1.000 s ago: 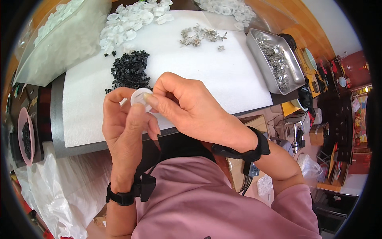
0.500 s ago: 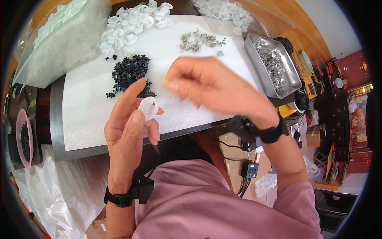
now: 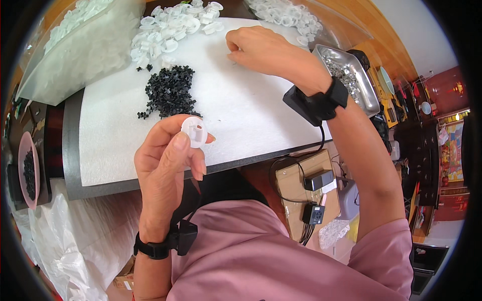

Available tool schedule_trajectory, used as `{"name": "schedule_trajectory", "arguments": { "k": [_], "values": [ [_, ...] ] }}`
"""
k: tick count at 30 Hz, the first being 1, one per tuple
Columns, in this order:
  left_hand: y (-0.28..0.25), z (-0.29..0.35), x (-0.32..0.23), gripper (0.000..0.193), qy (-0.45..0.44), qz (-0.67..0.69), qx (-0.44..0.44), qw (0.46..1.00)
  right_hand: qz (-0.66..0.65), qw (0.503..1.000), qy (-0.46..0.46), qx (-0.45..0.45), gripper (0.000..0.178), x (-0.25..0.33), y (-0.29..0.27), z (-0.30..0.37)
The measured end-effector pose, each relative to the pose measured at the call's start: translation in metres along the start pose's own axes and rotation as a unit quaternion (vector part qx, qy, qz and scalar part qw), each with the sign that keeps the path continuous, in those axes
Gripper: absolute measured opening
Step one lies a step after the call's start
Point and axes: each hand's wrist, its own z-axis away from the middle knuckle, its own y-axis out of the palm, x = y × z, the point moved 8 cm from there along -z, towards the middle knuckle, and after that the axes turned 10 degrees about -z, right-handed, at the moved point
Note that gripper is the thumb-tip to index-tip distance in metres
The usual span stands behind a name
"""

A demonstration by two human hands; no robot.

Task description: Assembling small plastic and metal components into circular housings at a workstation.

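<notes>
My left hand point(image 3: 164, 161) pinches a small round white plastic part point(image 3: 194, 132) between thumb and fingers, above the near side of the white foam sheet point(image 3: 241, 120). The part has a raised block and a slot in its face. Just beyond it lies a heap of small black plastic pieces point(image 3: 169, 91). Farther away and to the right, my right hand point(image 3: 263, 50) reaches over the sheet with its fingers curled and pressed together, pointing down. The back of the hand hides what its fingertips hold, if anything, and the small metal clips at that spot.
White plastic parts point(image 3: 175, 27) are heaped at the back. Large clear bags of white parts stand at the left point(image 3: 80, 65) and back right point(image 3: 288, 17). A metal tray point(image 3: 369, 95) of metal clips sits at the right, partly behind my forearm. A pink bowl point(image 3: 34, 173) holds black pieces.
My right hand has moved away from near the white part, out to the far side of the sheet over the metal clips. My left hand still holds the white part, almost unmoved.
</notes>
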Motion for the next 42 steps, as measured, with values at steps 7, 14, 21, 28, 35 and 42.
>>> {"name": "schedule_trajectory", "arguments": {
  "k": [7, 14, 21, 28, 35, 42],
  "values": [
    [0.002, 0.000, -0.001, 0.030, 0.003, -0.015, 0.006, 1.000, -0.007, 0.999, -0.012, -0.031, 0.014, -0.006, -0.003, -0.011],
    [0.000, -0.001, 0.001, 0.030, -0.008, -0.004, -0.003, 1.000, -0.155, 0.986, -0.041, 0.051, 0.014, 0.023, -0.005, -0.008],
    [-0.001, 0.000, 0.002, 0.030, -0.002, -0.020, -0.017, 1.000, -0.115, 0.990, -0.072, 0.041, 0.014, 0.018, -0.006, 0.004],
    [-0.001, 0.000, 0.001, 0.029, 0.000, 0.005, -0.018, 1.000, -0.034, 0.988, -0.134, -0.066, 0.016, 0.052, 0.006, 0.018],
    [-0.002, -0.002, -0.003, 0.029, 0.007, 0.004, -0.035, 0.999, 0.025, 0.993, -0.102, -0.048, 0.012, 0.058, 0.013, 0.012],
    [-0.002, -0.002, -0.002, 0.034, -0.005, 0.012, -0.020, 1.000, -0.088, 0.993, -0.062, -0.042, 0.013, 0.049, 0.000, 0.020]
  ]
}}
